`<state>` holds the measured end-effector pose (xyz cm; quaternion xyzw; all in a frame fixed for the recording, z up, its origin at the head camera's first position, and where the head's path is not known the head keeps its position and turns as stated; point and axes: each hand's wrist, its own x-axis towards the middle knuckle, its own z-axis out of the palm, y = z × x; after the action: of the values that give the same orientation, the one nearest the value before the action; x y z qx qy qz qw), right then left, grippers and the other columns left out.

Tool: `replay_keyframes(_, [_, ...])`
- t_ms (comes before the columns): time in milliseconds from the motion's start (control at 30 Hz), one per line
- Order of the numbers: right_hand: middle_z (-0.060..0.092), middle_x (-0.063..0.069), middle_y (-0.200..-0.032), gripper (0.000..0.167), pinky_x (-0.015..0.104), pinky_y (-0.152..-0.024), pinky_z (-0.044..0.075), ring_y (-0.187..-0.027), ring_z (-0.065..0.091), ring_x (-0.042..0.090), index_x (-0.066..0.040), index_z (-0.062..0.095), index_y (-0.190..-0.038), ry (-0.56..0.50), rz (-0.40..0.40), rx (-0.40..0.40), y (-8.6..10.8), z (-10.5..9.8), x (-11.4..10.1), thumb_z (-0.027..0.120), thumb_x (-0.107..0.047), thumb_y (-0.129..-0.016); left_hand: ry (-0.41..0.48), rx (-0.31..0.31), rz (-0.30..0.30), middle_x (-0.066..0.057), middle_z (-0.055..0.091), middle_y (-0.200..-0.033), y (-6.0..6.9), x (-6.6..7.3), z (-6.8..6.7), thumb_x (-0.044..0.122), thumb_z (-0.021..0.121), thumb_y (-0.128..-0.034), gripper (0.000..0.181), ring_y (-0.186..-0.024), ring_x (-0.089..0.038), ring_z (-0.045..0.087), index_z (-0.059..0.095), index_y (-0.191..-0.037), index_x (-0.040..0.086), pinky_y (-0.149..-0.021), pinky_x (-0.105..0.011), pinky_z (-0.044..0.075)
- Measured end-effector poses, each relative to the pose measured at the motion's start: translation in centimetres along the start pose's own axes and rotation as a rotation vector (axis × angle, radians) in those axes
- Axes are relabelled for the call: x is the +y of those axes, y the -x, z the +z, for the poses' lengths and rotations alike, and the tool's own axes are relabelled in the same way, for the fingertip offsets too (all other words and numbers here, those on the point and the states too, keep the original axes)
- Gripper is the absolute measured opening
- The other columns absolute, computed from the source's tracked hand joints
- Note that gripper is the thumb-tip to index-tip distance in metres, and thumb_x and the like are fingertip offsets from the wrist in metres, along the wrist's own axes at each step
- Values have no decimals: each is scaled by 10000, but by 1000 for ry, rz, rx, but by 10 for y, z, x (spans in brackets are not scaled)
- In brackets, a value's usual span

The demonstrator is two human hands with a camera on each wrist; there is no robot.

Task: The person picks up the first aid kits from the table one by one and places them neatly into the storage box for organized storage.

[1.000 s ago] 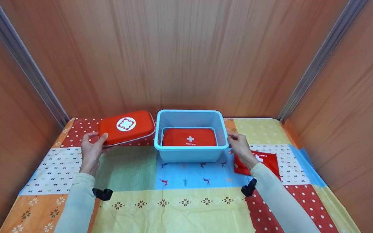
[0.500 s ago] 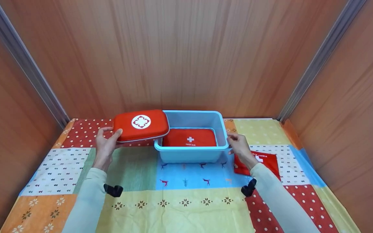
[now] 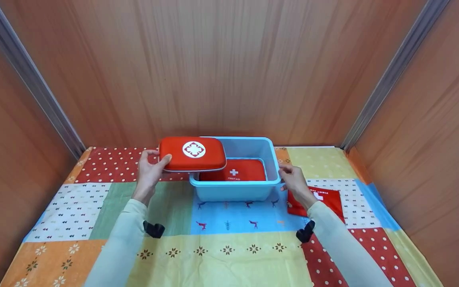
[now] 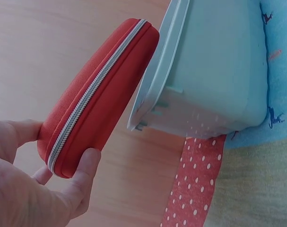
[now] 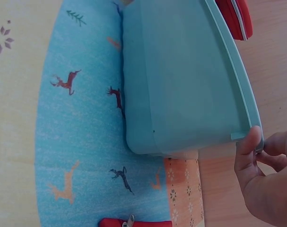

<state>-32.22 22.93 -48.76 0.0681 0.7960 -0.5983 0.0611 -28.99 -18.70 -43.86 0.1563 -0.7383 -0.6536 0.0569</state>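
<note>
My left hand (image 3: 150,175) grips the left end of a red zippered first aid case (image 3: 179,155) with a white round emblem. In the left wrist view, the thumb and fingers pinch the case (image 4: 98,99) across its silver zipper. The case is held up, its right part over the left rim of a light blue plastic bin (image 3: 235,191). Inside the bin lies a flat red first aid pouch (image 3: 249,169) with a white cross, partly hidden by the case. At the bin's right rim, my right hand (image 3: 294,181) pinches the edge, as the right wrist view shows.
Another red first aid pouch (image 3: 329,201) lies on the patchwork tablecloth (image 3: 229,259), partly under my right forearm. Behind the bin rises a wood-grain wall (image 3: 229,79), with similar panels (image 3: 432,139) at both sides.
My left hand has carried the red case rightward, from beside the bin to over its left part. The right hand has stayed at the bin's right rim.
</note>
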Motion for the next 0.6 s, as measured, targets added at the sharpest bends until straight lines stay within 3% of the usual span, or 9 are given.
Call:
replay_keyframes(200, [549,214,-1279,379,225,-559,518,-857,605,208,-122,533,-1397,0,6,-3,1,-1,-1,504,-179,-1024,-10,-32,30,-173,456,-1368,1,3,15,311,682,-918,558,-1124,-352,628,354,-1311,87,-893,-399,549])
replay_keyframes(600, [522,237,-1303,393,227,-558,521,-857,599,209,-114,510,-1418,-25,12,-20,1,-1,0,489,-165,-1029,-132,-84,70,-146,536,-1332,7,10,43,334,710,-894,531,-1060,-319,661,396,-1273,135,-780,-372,585])
